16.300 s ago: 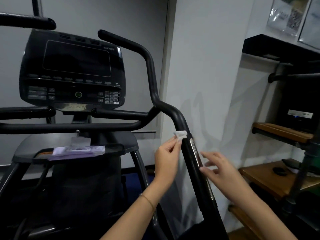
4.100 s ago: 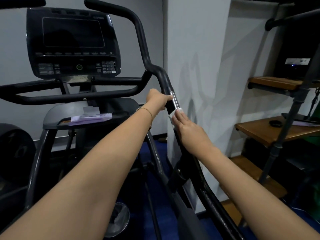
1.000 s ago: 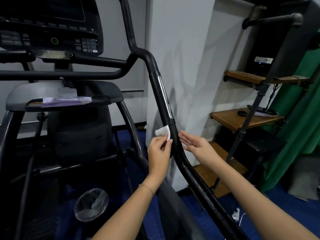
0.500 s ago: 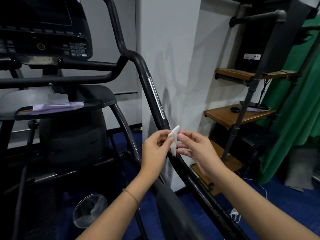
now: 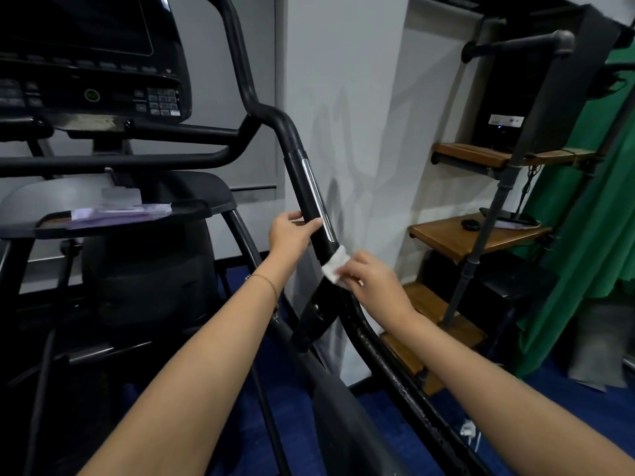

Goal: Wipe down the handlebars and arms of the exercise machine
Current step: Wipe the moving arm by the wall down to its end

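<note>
The left hand wraps round the black handlebar, likely to hold it still. Just below, the right hand pinches a white wipe and presses it on the bar to rub it clean

I can read nothing: the keypad of the exercise machine at ten o'clock and the label at two o'clock are blurred.
</note>
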The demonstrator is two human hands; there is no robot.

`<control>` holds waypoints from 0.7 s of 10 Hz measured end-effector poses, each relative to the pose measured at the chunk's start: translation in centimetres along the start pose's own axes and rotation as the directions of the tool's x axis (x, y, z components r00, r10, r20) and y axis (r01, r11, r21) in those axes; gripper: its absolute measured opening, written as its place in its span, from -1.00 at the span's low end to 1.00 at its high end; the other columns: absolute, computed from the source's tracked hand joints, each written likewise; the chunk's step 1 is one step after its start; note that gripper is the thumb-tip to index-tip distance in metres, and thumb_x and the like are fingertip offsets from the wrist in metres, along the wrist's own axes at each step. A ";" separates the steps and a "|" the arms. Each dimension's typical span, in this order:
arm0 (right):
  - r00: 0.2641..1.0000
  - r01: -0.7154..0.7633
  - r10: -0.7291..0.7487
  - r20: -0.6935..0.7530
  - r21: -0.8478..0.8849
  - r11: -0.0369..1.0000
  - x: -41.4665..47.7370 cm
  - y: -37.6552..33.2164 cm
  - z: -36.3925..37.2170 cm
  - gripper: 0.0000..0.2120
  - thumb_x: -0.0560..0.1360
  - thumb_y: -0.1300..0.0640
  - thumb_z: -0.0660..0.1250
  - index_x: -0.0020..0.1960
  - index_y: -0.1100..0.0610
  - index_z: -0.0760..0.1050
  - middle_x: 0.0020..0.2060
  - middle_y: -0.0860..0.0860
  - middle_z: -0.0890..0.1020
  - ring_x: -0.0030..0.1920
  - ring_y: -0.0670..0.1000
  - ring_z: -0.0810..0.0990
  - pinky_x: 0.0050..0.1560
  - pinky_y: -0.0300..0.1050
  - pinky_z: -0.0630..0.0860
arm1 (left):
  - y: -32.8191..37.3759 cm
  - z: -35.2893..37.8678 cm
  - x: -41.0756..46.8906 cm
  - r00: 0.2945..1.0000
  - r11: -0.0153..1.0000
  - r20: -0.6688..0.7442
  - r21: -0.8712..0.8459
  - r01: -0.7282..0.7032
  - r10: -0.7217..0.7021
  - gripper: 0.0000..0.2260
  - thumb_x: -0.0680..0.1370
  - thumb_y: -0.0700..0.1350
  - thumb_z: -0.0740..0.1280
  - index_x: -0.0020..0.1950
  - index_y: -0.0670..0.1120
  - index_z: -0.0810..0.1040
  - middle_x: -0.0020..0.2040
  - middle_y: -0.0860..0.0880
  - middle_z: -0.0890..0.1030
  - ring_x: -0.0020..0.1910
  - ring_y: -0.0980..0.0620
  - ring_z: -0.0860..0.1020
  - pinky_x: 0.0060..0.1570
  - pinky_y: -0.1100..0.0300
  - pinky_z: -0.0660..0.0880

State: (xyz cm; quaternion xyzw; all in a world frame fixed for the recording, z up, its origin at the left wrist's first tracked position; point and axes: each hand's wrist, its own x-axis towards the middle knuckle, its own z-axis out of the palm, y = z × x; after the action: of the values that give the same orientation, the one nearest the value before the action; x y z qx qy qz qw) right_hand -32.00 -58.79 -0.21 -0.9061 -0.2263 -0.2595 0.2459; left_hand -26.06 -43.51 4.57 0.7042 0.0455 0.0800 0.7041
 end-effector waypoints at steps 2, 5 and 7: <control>0.966 0.219 -0.206 0.158 -0.070 0.973 -1.6 0.7 -1.0 -0.81 0.43 0.14 0.25 -0.07 0.17 0.61 -0.20 0.08 0.56 -0.22 0.08 0.55 -0.35 -0.05 0.54 | 0.5 -0.4 0.6 0.989 0.981 0.122 -0.162 0.104 -0.084 -0.66 0.48 -0.28 0.40 0.15 -0.16 0.32 -0.05 -0.11 0.53 -0.28 0.11 0.53 -0.41 0.34 0.56; 0.952 0.295 -0.275 0.132 -0.165 0.941 -0.7 0.9 -0.6 -0.82 0.45 0.25 0.32 0.02 0.20 0.61 -0.23 0.08 0.52 -0.22 0.11 0.51 -0.31 -0.10 0.45 | 0.6 -0.2 1.4 0.984 0.986 0.112 -0.082 0.145 -0.136 -0.56 0.48 -0.23 0.42 0.28 -0.17 0.32 0.15 -0.18 0.56 -0.24 0.09 0.55 -0.28 0.26 0.53; 0.965 0.199 -0.182 0.187 -0.074 0.977 2.3 -0.4 -1.0 -0.70 0.55 0.13 0.12 0.14 0.19 0.55 -0.23 -0.24 0.35 -0.20 -0.21 0.31 -0.15 -0.38 0.23 | 0.6 0.1 1.5 0.994 0.997 0.083 -0.008 0.077 -0.077 -0.58 0.48 -0.21 0.42 0.28 -0.20 0.37 0.15 -0.17 0.56 -0.04 -0.01 0.57 -0.30 0.28 0.53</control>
State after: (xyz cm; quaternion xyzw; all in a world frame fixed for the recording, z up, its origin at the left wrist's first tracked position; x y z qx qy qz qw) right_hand -30.85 -58.39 1.97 -0.9101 -0.3213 -0.2097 0.1564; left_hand -24.63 -43.35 5.21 0.7005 0.0430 0.0238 0.7120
